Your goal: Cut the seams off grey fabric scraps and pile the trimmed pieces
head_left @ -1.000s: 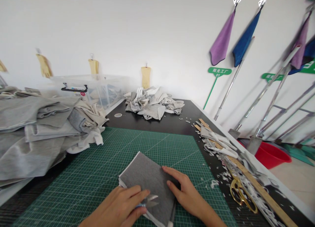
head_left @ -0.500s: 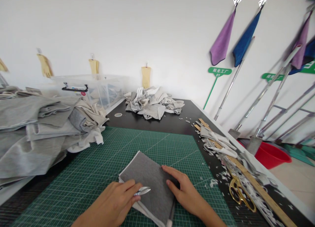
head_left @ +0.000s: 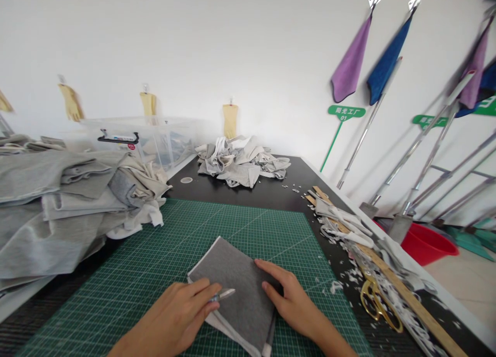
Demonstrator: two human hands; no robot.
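My left hand [head_left: 186,309] is closed around small thread snips [head_left: 225,294], with the pointed metal tip showing beyond the fingers. The tip is over a folded piece of grey fabric [head_left: 242,284]. Pale edges of this fabric show along its left and lower sides. On the fabric's right side rests my right hand [head_left: 284,292], thumb and forefinger spread apart on the surface; its other fingers are mostly hidden. Under the fabric lies a green cutting mat [head_left: 186,228] with a grid.
Heaped grey fabric [head_left: 70,207] fills the left, in front of a clear plastic box [head_left: 116,129]. Another fabric pile [head_left: 240,163] lies at the back. On the right are gold-handled scissors [head_left: 377,303], a wooden ruler [head_left: 411,305] and scraps. A red basin [head_left: 432,243] stands beyond the table edge.
My left hand has shifted slightly left with the snips, and their blades look closer together now. My right hand and the fabric stay in place.
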